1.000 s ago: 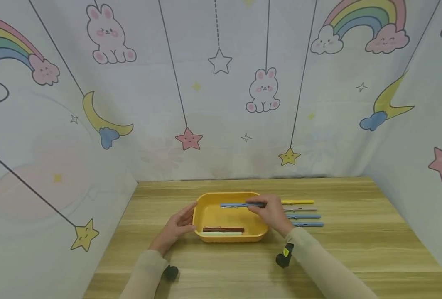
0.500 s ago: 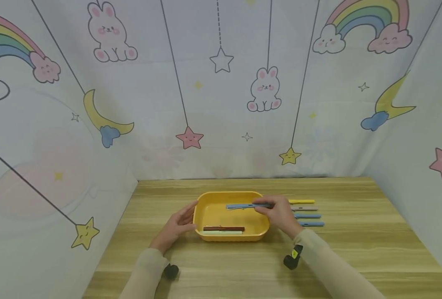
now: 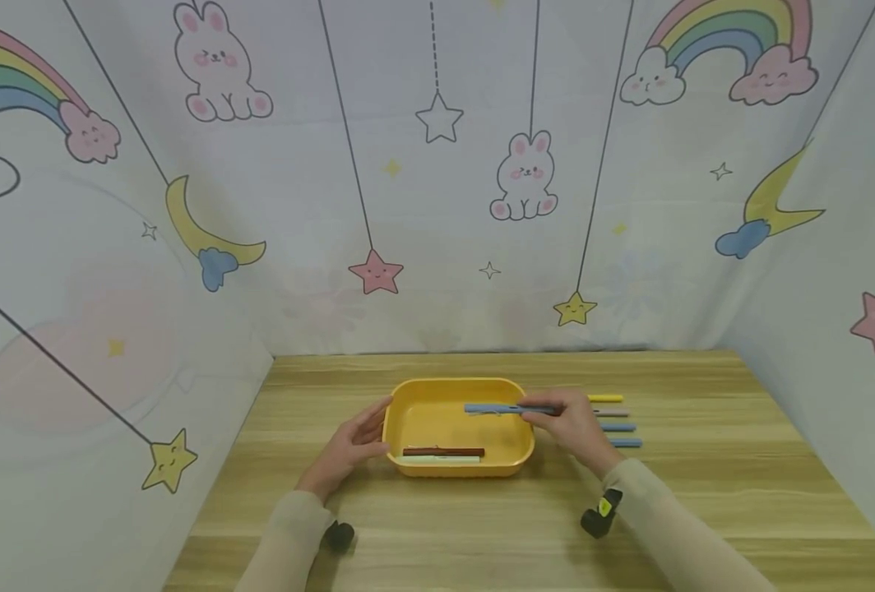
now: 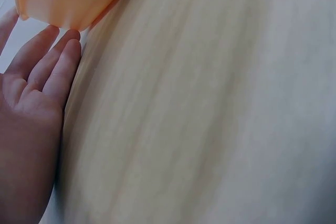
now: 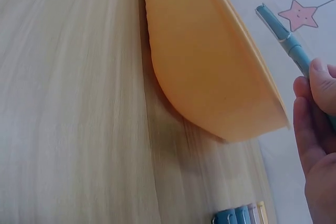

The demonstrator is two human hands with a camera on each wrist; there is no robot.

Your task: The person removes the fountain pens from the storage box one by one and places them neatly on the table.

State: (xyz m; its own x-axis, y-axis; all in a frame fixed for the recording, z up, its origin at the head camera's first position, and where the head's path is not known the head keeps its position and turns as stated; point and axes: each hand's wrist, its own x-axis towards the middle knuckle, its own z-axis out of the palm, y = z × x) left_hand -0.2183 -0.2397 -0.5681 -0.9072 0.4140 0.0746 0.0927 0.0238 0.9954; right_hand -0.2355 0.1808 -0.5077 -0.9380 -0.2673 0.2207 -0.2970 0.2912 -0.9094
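Observation:
A yellow tray [image 3: 437, 472] stands on the wooden table. My left hand [image 3: 349, 444] rests against its left end; in the left wrist view the relaxed fingers [image 4: 62, 69] touch the outer wall. Between thumb and fingers my right hand [image 3: 572, 429] pinches a blue pen [image 3: 491, 409], held level over the tray's right part with its clip end pointing left. From the right wrist view, this pen [image 5: 283, 38] shows above the tray rim. Inside, along the near wall, lie a brown pen [image 3: 443, 451] and a pale green pen [image 3: 437, 460].
Right of the tray lies a column of pens: a yellow pen [image 3: 606, 399], a pinkish-grey pen [image 3: 613, 413], a blue pen [image 3: 619, 427] and another blue pen [image 3: 626, 443], their left ends behind my right hand. Printed cloth walls [image 3: 437, 321] stand around the table.
My right hand has moved right with the blue pen, from over the tray's middle toward its right end. The left hand has stayed on the tray.

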